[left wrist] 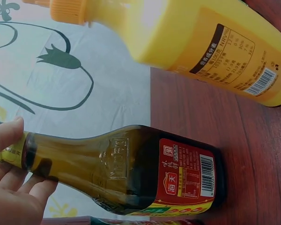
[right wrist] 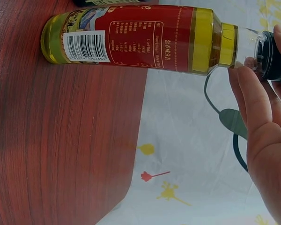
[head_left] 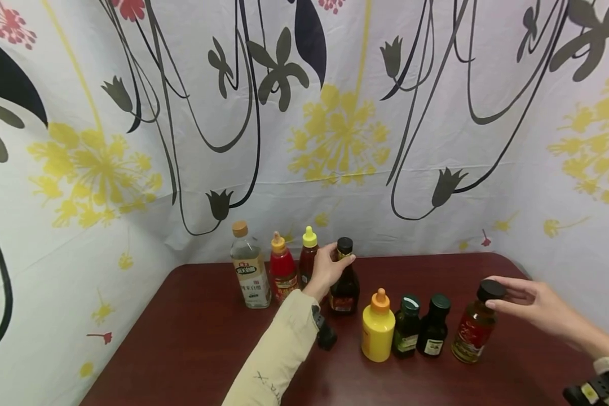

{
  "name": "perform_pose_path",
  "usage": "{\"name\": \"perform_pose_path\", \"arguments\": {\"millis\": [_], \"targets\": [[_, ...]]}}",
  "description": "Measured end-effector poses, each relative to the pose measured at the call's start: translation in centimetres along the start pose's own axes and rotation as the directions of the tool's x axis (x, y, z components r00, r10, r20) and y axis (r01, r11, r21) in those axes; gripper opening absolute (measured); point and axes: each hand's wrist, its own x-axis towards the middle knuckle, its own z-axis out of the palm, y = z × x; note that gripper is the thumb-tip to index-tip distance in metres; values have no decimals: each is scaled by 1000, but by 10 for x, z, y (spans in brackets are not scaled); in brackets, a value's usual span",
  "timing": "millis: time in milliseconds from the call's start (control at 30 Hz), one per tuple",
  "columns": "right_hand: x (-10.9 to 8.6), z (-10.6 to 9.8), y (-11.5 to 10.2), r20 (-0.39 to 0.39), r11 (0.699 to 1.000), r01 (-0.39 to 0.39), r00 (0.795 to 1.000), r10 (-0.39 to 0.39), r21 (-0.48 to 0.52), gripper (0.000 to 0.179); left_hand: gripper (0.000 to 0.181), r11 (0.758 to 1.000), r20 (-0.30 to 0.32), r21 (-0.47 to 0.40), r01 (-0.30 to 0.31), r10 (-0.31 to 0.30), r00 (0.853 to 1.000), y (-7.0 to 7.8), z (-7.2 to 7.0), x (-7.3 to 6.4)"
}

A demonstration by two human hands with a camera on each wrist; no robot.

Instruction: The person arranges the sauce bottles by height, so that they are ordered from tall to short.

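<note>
At the back of the table my left hand (head_left: 329, 270) holds the neck of a dark sauce bottle (head_left: 344, 293) with a black cap. In the left wrist view the thumb and fingers wrap the neck of this sauce bottle (left wrist: 117, 164), above its red and yellow label. On the right side, my right hand (head_left: 530, 301) grips an oil bottle (head_left: 473, 332) around its black cap and neck. The right wrist view shows this oil bottle (right wrist: 131, 40) with yellow oil, a red label and a barcode. It leans slightly in the head view.
Left of the sauce bottle stand a clear vinegar bottle (head_left: 251, 276), a red squeeze bottle (head_left: 282, 270) and a dark squeeze bottle (head_left: 308, 262) with a yellow cap. A yellow squeeze bottle (head_left: 378, 332) and two small dark jars (head_left: 407, 330) stand between my hands. Patterned cloth (head_left: 345, 214) hangs behind the table.
</note>
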Motion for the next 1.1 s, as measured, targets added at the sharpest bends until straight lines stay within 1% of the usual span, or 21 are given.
{"name": "perform_pose_path", "arguments": {"millis": [167,333,433,667,733,833,933,1033,1100], "targets": [[-1,-1,1,-18,1000,16,1000,-16,-1,42,35,999,16,-29,-16,17,1000,-5,0,6],[1,0,1,-21,1000,22,1000,-22,-20,43,51,999,38,-48,5,-3,999,-12,-2,12],[2,1,1,-15,1000,24,1000,-25,-20,43,57,998,53,-57,9,-6,999,-16,-3,13],[0,1,3,-18,1000,19,1000,-19,-22,44,56,993,112,-109,-55,67,991,-25,-4,18],[-1,1,4,-19,999,15,1000,-16,-29,45,55,991,115,-120,-64,78,990,-27,-4,20],[-1,2,4,-20,999,7,1000,-7,-33,45,53,990,113,-124,-61,76,991,-28,-3,21],[-1,3,3,-15,999,-12,1000,11,-44,47,50,986,108,-143,-83,99,989,-30,-2,22],[-2,4,3,-12,996,-55,998,55,-71,52,47,980,111,-167,-111,130,985,-30,-2,21],[-3,3,3,-10,994,-70,998,70,-83,54,46,975,112,-178,-133,154,982,-26,-3,19]]}}
